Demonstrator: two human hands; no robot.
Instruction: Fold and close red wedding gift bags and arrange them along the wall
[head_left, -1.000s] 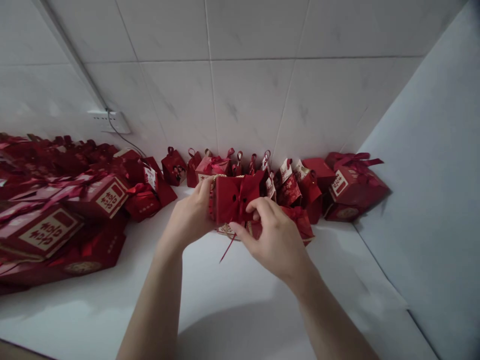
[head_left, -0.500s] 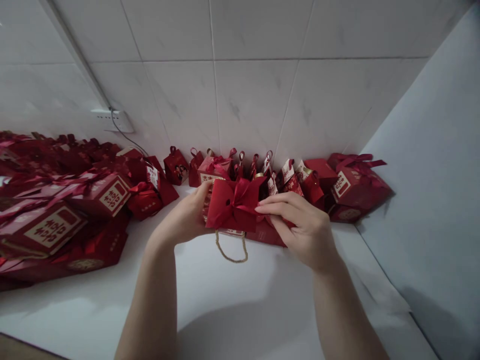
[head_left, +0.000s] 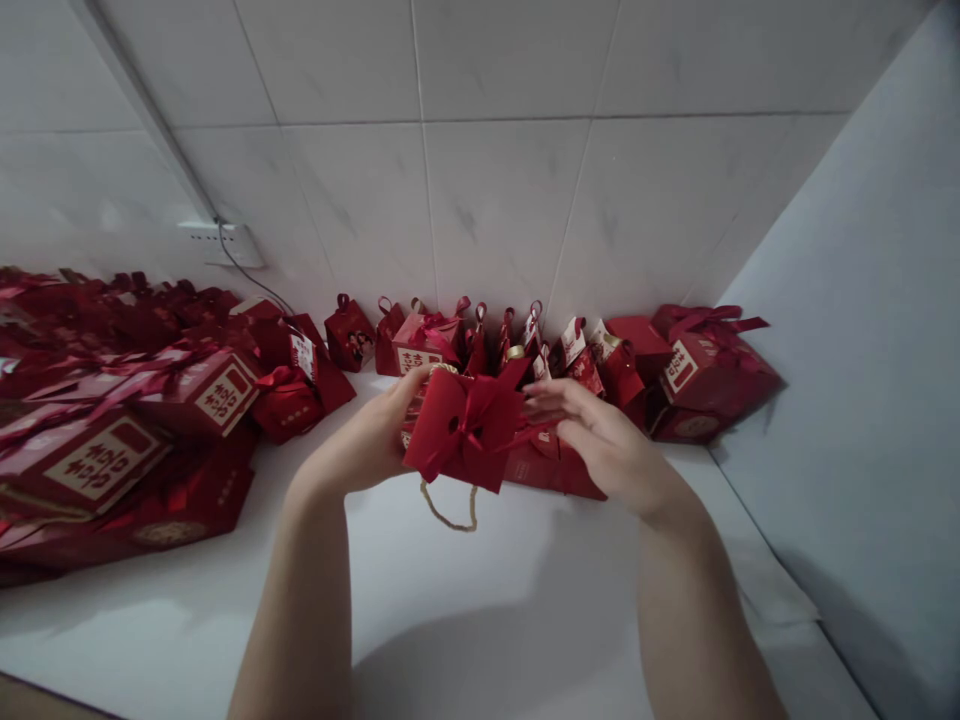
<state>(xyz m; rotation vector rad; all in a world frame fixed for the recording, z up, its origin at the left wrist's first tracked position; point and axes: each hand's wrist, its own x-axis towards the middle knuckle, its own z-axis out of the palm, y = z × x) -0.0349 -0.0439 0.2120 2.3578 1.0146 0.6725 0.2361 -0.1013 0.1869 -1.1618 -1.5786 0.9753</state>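
Observation:
In the middle of the head view, my left hand [head_left: 375, 430] grips the left side of a red gift bag [head_left: 491, 440], its thumb near the back edge. A dark red ribbon [head_left: 474, 415] is tied in a bow across the bag's top, beside a small round hole. One gold rope handle [head_left: 450, 515] hangs at the front, and part of another shows at the back. Beside the bag's right edge, my right hand [head_left: 592, 430] has its fingers stretched out near a loose ribbon end. Whether its fingertips touch the ribbon is hard to see.
Several small red gift boxes [head_left: 349, 335] line the tiled wall. A larger ribboned box [head_left: 712, 365] stands at the right corner. On the left is a big pile of red boxes [head_left: 105, 460]. A power strip [head_left: 221, 245] with a cable is on the wall above the white tabletop [head_left: 480, 620].
My right hand's fingers have parted from their pinch at the bow and moved slightly right. The gift bag has tilted and shifted a little left and toward me in my left hand.

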